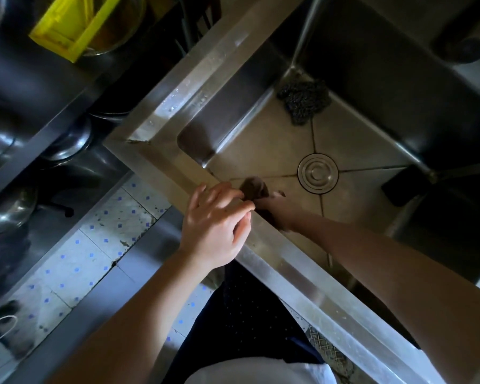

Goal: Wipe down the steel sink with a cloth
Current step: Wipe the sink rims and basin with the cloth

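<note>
Right hand (272, 209) fingers are hidden under the near rim; their state cannot be told, though a dark cloth (254, 188) bulges at the hand, low in the steel sink (261, 134) against its near wall. Left hand (216, 225) rests on the rim, fingers loosely curled together. The drain (317, 173) lies at 2 o'clock from the cloth; a steel scourer (304, 102) at 1 o'clock.

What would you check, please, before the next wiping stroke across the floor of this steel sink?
1. Cloth held by right hand: ok.
2. Cloth touching the sink floor: cannot tell, shadowed.
3. Left hand braced on the sink rim: ok.
4. Drain cover seated: ok.
5. Basin floor clear: not ok, a steel scourer lies in the far corner.
</note>
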`<state>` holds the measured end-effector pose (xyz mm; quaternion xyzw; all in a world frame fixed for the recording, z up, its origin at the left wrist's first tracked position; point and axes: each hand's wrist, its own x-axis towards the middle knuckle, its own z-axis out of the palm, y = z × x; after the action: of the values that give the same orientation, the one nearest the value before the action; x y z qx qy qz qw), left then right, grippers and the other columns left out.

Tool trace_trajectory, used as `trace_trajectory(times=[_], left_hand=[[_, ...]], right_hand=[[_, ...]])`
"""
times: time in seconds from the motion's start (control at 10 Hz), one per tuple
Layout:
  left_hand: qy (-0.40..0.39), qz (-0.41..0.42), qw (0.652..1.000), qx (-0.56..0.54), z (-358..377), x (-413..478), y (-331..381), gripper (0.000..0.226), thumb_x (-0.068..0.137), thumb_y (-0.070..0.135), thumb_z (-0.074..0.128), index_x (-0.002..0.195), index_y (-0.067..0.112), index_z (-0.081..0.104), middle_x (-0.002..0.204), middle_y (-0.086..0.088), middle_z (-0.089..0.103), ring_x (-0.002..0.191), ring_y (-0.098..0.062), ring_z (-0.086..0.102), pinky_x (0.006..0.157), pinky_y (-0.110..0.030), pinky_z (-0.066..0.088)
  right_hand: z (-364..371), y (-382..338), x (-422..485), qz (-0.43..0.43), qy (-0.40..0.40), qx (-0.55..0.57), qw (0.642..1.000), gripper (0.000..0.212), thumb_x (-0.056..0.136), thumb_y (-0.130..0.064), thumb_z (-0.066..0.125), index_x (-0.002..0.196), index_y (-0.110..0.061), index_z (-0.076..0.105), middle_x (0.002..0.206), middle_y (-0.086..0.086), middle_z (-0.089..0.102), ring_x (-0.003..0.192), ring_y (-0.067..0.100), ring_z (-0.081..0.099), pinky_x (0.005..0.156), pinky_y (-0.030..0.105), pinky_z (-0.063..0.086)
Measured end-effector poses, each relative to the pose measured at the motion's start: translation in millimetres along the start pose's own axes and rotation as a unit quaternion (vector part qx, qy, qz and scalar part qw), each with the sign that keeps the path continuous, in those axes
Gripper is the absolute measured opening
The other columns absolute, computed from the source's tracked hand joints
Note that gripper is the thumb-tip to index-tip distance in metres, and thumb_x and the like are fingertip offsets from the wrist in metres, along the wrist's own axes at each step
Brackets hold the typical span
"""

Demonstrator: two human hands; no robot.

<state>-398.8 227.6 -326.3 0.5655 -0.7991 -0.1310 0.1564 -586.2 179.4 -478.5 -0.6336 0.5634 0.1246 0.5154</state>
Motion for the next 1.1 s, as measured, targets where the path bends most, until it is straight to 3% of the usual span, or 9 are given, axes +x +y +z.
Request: trace_trajectory(times=[0.1,0.2,0.4,0.5,0.6,0.7,0.8,0.9,1.1], left_hand=[[0.013,0.008,1.0,0.002,1.4,0.2,-1.5,0.016,0.083,0.021,0.056,0.085,0.023,0.072,0.091,0.003,0.067,0.096,-0.023,0.061,0.092,-0.042,0.039],[0.027,0.01,1.0,0.006,3.0,0.7,-2.5,0.015,0.082,0.021,0.057,0.084,0.024,0.072,0.09,0.005,0.066,0.092,-0.022,0.06,0.091,-0.041,0.037],[0.046,0.019,0.999,0.012,4.8,0.0,-1.7,0.015,0.082,0.02,0.057,0.082,0.024,0.071,0.088,0.005,0.065,0.087,-0.021,0.06,0.089,-0.04,0.036],[0.04,0.03,0.999,0.019,4.0,-0.6,-2.5,0.017,0.08,0.02,0.055,0.084,0.023,0.071,0.089,0.004,0.065,0.089,-0.023,0.061,0.088,-0.041,0.035],[0.023,0.027,0.999,0.027,3.6,-0.7,-2.3,0.021,0.075,0.019,0.055,0.087,0.023,0.071,0.091,0.003,0.066,0.09,-0.023,0.061,0.09,-0.041,0.035],[0.01,0.018,0.999,0.034,3.4,-1.6,-2.5,0.022,0.075,0.019,0.055,0.089,0.023,0.071,0.093,0.003,0.066,0.093,-0.023,0.061,0.092,-0.042,0.036],[0.004,0.011,0.999,0.04,3.1,-1.3,-2.0,0.022,0.075,0.02,0.055,0.09,0.024,0.071,0.094,0.003,0.066,0.092,-0.024,0.06,0.092,-0.043,0.037],[0.002,0.008,0.999,0.05,3.7,-2.1,-1.6,0.021,0.075,0.02,0.056,0.088,0.024,0.071,0.094,0.004,0.066,0.094,-0.023,0.06,0.093,-0.04,0.034],[0.0,0.006,0.998,0.058,2.6,-3.1,0.1,0.02,0.078,0.019,0.055,0.088,0.022,0.072,0.094,0.002,0.067,0.091,-0.022,0.06,0.092,-0.037,0.034]], right_hand=[[8.5,42.3,-36.7,-0.07,-0.011,-0.135,0.988,0.045,0.095,-0.022,0.047,0.138,-0.037,0.046,0.142,0.009,0.043,0.131,0.034,0.037,0.108,0.039,0.031],[15.8,80.9,-69.7,-0.048,-0.037,-0.131,0.99,0.039,0.097,-0.041,0.041,0.132,-0.059,0.039,0.128,0.001,0.048,0.109,0.024,0.053,0.099,0.034,0.042],[16.9,75.0,-62.5,-0.054,0.001,-0.082,0.995,0.033,0.092,-0.041,0.051,0.124,-0.041,0.057,0.125,0.003,0.052,0.105,0.018,0.054,0.084,0.026,0.041],[13.3,49.1,-41.2,-0.042,0.015,-0.087,0.995,0.036,0.093,-0.041,0.047,0.128,-0.036,0.055,0.129,0.008,0.05,0.113,0.025,0.05,0.087,0.03,0.039],[5.3,12.5,-12.4,-0.039,0.031,-0.041,0.998,0.038,0.095,-0.03,0.05,0.132,-0.026,0.053,0.134,0.01,0.051,0.123,0.029,0.046,0.101,0.035,0.038],[0.2,-21.6,8.4,-0.038,0.056,0.055,0.996,0.05,0.08,-0.038,0.066,0.127,-0.026,0.055,0.11,0.005,0.067,0.103,0.022,0.063,0.091,0.029,0.052],[-0.8,-29.1,16.7,-0.022,0.046,0.044,0.998,0.051,0.081,-0.046,0.057,0.127,-0.024,0.055,0.12,0.007,0.062,0.104,0.024,0.059,0.095,0.03,0.045],[2.3,-9.5,5.3,-0.064,0.043,-0.053,0.996,0.043,0.09,-0.047,0.049,0.126,-0.026,0.057,0.125,0.009,0.049,0.095,0.021,0.052,0.081,0.025,0.037],[15.8,64.8,-44.7,-0.123,0.023,-0.172,0.977,0.027,0.092,-0.033,0.05,0.117,-0.042,0.056,0.118,-0.001,0.062,0.11,0.027,0.046,0.075,0.026,0.03]])
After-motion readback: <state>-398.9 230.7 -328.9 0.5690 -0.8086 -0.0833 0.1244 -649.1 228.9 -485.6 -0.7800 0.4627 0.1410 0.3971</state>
